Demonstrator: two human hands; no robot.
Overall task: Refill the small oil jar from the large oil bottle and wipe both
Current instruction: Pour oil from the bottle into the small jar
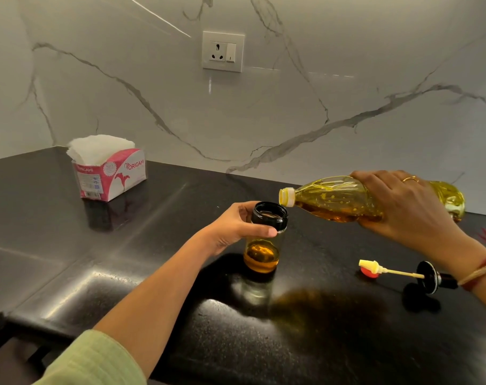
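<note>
The small glass oil jar (pixel 262 245) stands upright on the black counter (pixel 130 245), its black-rimmed mouth open and amber oil filling its lower third. My left hand (pixel 236 229) grips it just under the rim. My right hand (pixel 411 207) holds the large plastic oil bottle (pixel 336 200) tipped almost level, with its uncapped yellow neck just above the jar's right rim. No stream of oil is visible between them.
The jar's black lid with its yellow dispenser stem (pixel 397 272) lies on the counter to the right, beside a red cap (pixel 369 272). A pink-and-white tissue pack (pixel 111 173) stands at the back left. A wall socket (pixel 223 51) sits on the marble backsplash.
</note>
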